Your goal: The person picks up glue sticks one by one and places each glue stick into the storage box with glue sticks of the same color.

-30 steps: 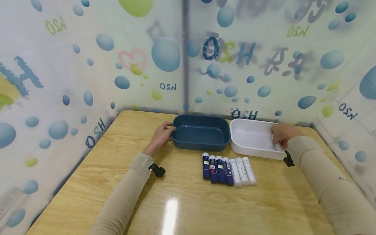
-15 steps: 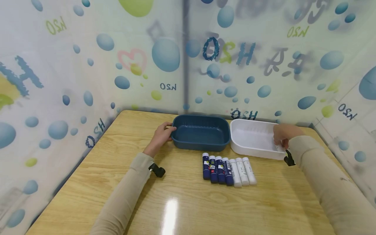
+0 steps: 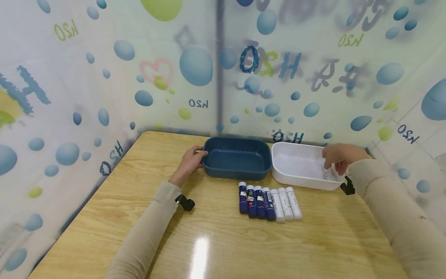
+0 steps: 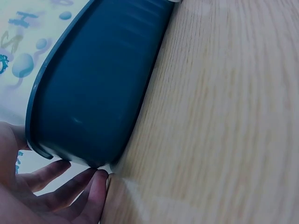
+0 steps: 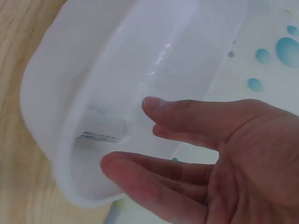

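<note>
My left hand (image 3: 189, 162) holds the left end of a dark blue plastic bin (image 3: 237, 173); in the left wrist view its fingertips (image 4: 96, 179) touch the outer end wall and the thumb is at the rim. My right hand (image 3: 339, 155) hovers over the right end of a white plastic bin (image 3: 303, 181). Its thumb and fingers are spread apart with nothing between them. Below them a white glue stick (image 5: 100, 127) with printed text lies inside the white bin, partly behind the near rim in the right wrist view.
Side by side in front of the bins lie several dark blue glue sticks (image 3: 251, 201) with white caps and three white glue sticks (image 3: 286, 204). Both bins stand near the back edge of the wooden table (image 3: 223, 252). A patterned curtain (image 3: 160, 89) surrounds the table.
My right hand has let go of the white glue stick in the white bin, risen slightly and spread its fingers. The left hand has stayed on the blue bin.
</note>
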`<state>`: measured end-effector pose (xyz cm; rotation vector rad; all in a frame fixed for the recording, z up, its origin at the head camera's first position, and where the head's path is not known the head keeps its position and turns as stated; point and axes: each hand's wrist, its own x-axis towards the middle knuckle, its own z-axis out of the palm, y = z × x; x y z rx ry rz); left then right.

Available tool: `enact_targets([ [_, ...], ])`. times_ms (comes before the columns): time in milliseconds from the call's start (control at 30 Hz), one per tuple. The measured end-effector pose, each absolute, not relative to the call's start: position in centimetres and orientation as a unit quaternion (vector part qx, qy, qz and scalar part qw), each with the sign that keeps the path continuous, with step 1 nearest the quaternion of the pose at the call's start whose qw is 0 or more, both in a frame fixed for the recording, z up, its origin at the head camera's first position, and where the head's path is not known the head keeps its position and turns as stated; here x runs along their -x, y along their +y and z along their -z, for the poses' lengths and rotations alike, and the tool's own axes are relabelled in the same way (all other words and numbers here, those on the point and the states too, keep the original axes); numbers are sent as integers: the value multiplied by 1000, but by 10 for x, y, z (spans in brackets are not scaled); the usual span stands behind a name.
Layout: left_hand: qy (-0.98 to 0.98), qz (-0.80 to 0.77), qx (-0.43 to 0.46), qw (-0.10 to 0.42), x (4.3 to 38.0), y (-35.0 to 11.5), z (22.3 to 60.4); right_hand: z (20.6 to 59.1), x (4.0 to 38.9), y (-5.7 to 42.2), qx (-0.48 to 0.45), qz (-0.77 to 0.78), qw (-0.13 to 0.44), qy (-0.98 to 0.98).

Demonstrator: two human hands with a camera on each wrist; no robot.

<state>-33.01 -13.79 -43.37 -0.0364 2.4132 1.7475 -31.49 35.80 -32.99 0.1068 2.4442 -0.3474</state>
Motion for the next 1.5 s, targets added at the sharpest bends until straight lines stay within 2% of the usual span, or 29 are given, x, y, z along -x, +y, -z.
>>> enact_targets([
  [300,804,-588,17,86,328,-138,433,300,300,343,13,118,313,942],
  [567,805,-588,14,79,329,-138,434,281,275,310,104,93,220,966],
  [700,807,-586,13,80,329,-139,435,276,260,294,142,90,192,967],
  [1000,809,-582,12,79,332,-140,436,289,239,280,201,119,162,959],
  [1500,813,-577,10,76,331,-139,436,319,215,254,257,219,159,928],
])
